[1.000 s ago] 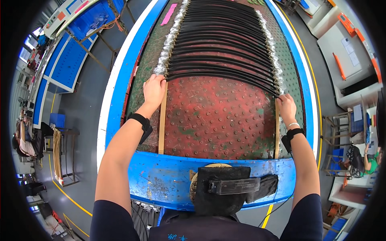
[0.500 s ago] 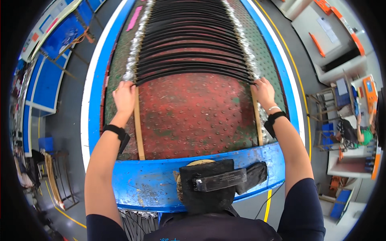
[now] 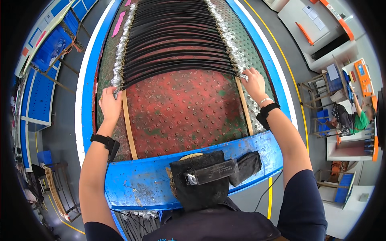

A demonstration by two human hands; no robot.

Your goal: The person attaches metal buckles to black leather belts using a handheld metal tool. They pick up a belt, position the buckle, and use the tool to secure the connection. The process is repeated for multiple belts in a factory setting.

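- The nearest black strip [image 3: 179,69] lies across the studded red table [image 3: 181,108], as the front one of a long row of black strips [image 3: 177,36] that runs away from the person.
- The left hand [image 3: 109,103] rests at the left end of this strip, where the strip meets the left tan rail [image 3: 128,124]. The fingers are curled down on the end; its grip looks closed on the strip end, but the fingertips are partly hidden.
- The right hand [image 3: 253,82] is at the right end of the same strip, above the right tan rail [image 3: 244,106]. The fingers pinch at the end, where a small shiny piece shows; I judge the grip closed on the strip end.
- Along both ends of the row run bands of shiny metal pieces [image 3: 120,52], just outside the strips.
- As a judgement: a large part of the table behind this strip is already filled with strips lying close together, so much of the laying seems done.
- In front of the strip, toward the person, the red surface between the two rails is still bare down to the blue table edge [image 3: 161,176], so some places remain to fill.
- Outside the table, to the right of it, another person [image 3: 350,116] sits at a work place, well apart.
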